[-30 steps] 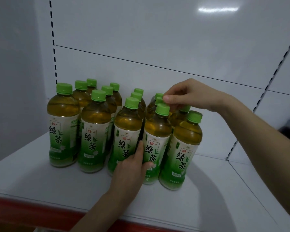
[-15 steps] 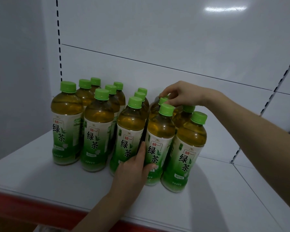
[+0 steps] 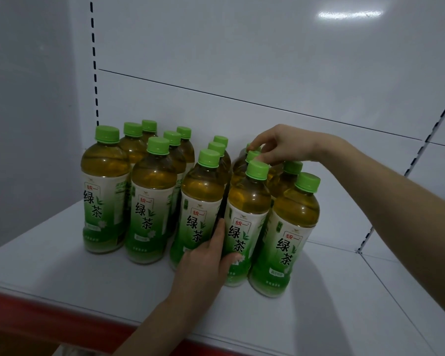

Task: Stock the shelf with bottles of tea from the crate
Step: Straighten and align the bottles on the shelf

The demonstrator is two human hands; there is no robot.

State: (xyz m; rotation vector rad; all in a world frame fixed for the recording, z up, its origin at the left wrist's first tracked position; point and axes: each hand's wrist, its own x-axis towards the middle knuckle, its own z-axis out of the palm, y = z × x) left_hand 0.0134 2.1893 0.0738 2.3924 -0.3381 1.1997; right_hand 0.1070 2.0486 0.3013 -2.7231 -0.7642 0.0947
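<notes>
Several green-tea bottles with green caps stand in rows on the white shelf (image 3: pixel 62 265). My left hand (image 3: pixel 203 263) rests against the front row. Its straight index finger lies in the gap between the third front bottle (image 3: pixel 201 201) and the fourth front bottle (image 3: pixel 247 209), and its thumb touches the fourth bottle's label. My right hand (image 3: pixel 283 145) reaches over from the right. Its fingertips pinch the cap of a rear bottle (image 3: pixel 252 155) behind the fourth front bottle. The crate is out of view.
The white back panel (image 3: pixel 242 60) has slotted uprights at left (image 3: pixel 94 60) and right (image 3: pixel 432 134). A red strip (image 3: pixel 36 314) runs along the shelf's front edge. Bare shelf lies right of the bottles (image 3: pixel 370 291).
My right hand has moved back from the front caps to a rear cap and lowered onto it. My left hand has stayed against the front bottles.
</notes>
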